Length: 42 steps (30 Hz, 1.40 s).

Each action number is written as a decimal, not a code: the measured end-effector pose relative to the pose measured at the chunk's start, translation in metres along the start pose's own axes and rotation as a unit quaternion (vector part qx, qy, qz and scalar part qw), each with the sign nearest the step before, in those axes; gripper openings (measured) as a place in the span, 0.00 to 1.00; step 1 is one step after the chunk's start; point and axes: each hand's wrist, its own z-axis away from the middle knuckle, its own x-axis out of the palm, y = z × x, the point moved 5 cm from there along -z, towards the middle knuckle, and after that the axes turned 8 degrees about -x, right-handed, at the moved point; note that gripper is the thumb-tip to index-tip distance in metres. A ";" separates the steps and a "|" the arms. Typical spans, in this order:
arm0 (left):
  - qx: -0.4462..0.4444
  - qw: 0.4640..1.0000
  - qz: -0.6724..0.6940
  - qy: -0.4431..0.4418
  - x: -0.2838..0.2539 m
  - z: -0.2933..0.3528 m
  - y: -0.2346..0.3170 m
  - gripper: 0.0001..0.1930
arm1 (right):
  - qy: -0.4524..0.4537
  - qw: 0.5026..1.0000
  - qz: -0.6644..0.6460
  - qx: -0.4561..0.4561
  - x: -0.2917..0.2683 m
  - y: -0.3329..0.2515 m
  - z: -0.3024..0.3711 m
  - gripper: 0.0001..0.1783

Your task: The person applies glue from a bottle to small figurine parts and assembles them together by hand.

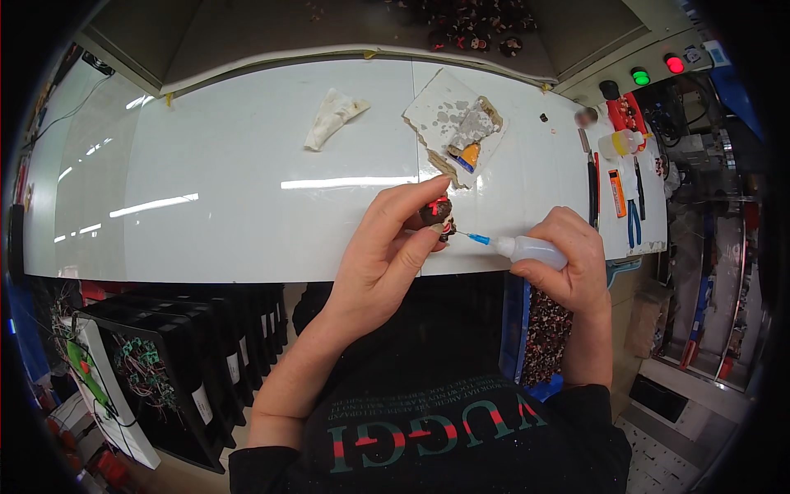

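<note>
My left hand (pixel 387 243) grips a small dark-brown figurine (pixel 434 212) with a red bow, pinched between thumb and fingers above the table's near edge. Part of the figurine is hidden by those fingers. My right hand (pixel 572 255) is wrapped round a translucent squeeze bottle (pixel 536 251), held on its side. From the bottle's mouth a thin needle with a blue hub (pixel 478 239) points left, its end at or very close to the figurine's lower side; I cannot tell whether they touch.
A crumpled white tissue (pixel 336 118) and a torn, stained card (pixel 436 107) lie farther back on the white table (pixel 222 173). At right are an orange stick-shaped item (pixel 616 193), blue-handled pliers (pixel 634 226) and a yellowish bottle (pixel 621 144). Beside my lap, a blue bin (pixel 514 329) holds small parts.
</note>
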 end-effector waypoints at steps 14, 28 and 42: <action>-0.008 1.000 0.013 0.005 0.000 0.001 -0.003 0.21 | 0.013 0.999 -0.049 0.004 0.003 -0.003 0.002 0.19; -0.018 0.998 0.052 0.021 0.007 -0.005 0.002 0.21 | 0.019 0.997 -0.069 0.033 -0.007 0.004 0.003 0.18; -0.139 0.985 0.086 -0.046 0.167 -0.103 0.047 0.24 | 0.173 0.974 -0.069 0.127 -0.111 0.133 0.059 0.22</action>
